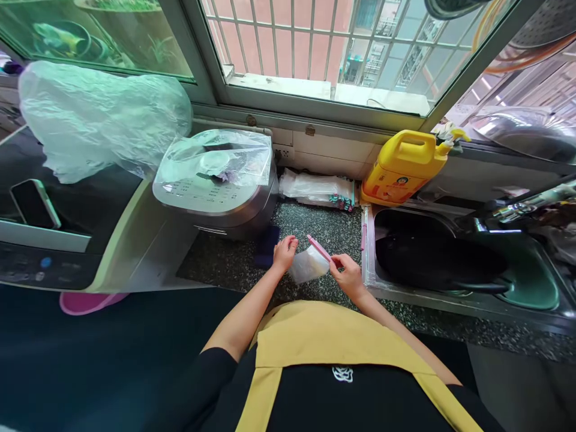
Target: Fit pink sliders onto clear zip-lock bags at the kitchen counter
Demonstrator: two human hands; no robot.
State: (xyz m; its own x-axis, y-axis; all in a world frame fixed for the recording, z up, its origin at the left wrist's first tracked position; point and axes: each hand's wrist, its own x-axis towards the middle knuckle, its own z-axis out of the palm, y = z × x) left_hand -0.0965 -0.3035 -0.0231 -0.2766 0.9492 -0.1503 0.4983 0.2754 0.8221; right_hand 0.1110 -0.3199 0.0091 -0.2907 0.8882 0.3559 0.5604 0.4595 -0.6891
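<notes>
Between my two hands, over the speckled counter [238, 264], is a small clear plastic bag [310, 267]. A pink sealing clip [319, 248] lies along the bag's upper right edge. My right hand [348, 276] pinches the lower end of the clip, where it meets the bag. My left hand [285, 253] is at the bag's left side with its fingers curled closed; whether it grips the bag's edge is hard to make out. A stack of folded clear bags with coloured clips [319, 189] lies against the wall beyond.
To the left stands a rice cooker [216, 174] with plastic on its lid. A yellow jug [398, 168] stands by the sink [369, 258], which holds a dark pan [432, 258]. A phone [35, 204] lies on the appliance at far left.
</notes>
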